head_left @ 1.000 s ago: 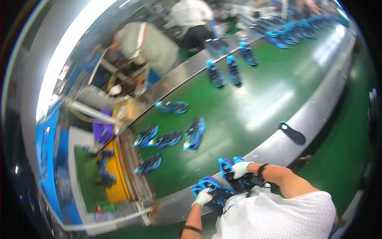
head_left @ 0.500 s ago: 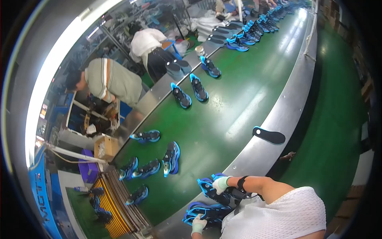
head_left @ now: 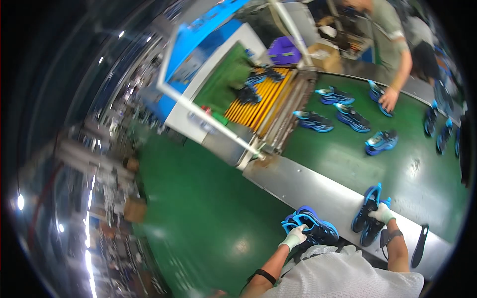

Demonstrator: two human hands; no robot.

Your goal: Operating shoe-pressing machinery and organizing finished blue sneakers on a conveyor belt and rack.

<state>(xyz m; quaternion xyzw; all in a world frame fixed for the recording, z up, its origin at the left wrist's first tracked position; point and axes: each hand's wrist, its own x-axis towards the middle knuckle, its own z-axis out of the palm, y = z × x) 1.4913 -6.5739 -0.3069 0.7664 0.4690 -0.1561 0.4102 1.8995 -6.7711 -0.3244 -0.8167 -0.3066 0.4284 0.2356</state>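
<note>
In my gloved left hand [head_left: 295, 236] is a pair of black-and-blue sneakers [head_left: 318, 229], gripped by the collars, over the floor just off the metal ledge. The fingers of this hand are closed. My gloved right hand [head_left: 382, 213] closes on another pair of black-and-blue sneakers [head_left: 366, 211], which is at the metal ledge [head_left: 343, 193] with heels toward the belt. A black insole [head_left: 420, 247] lies on the ledge to the right of my right hand.
Several sneakers [head_left: 353, 118] are spread on the green belt [head_left: 318, 159]. Across it, a co-worker's hand [head_left: 389, 99] touches one sneaker. Yellow rollers [head_left: 258, 107] carrying sneakers lead from a blue-and-white machine [head_left: 208, 59]. A white post [head_left: 213, 121] crosses beside them, with green floor [head_left: 198, 198] below.
The view has swung left toward the rollers. My left hand has carried its sneakers out past the ledge. My right hand keeps hold of its pair. A co-worker's hand now reaches onto the belt.
</note>
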